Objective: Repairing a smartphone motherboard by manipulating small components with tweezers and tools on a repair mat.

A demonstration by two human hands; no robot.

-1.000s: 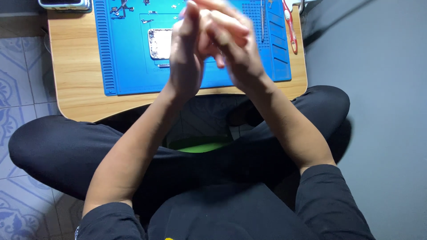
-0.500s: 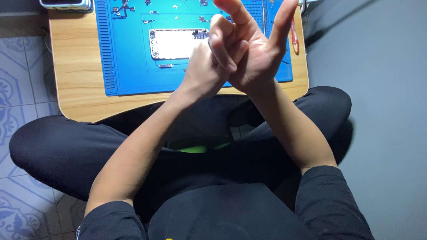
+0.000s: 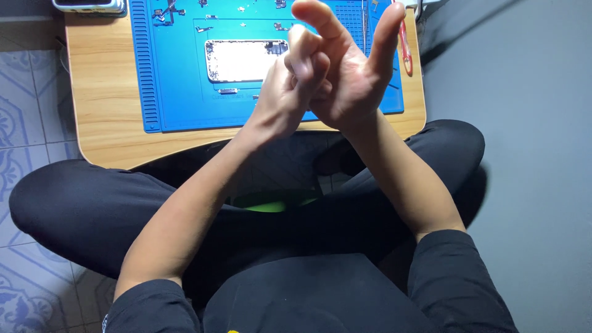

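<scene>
left hand (image 3: 287, 92) fisted, empty, pressed into right hand (image 3: 351, 80) | right: fingers spread, empty | phone shell (image 3: 243, 60): pale, rectangular, gutted, at 9 o'clock on blue mat (image 3: 179, 92), tabletop (image 3: 102, 111)

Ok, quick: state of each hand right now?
Left hand: curled shut against the right palm, holding nothing visible.
Right hand: open, fingers spread, empty.
</scene>
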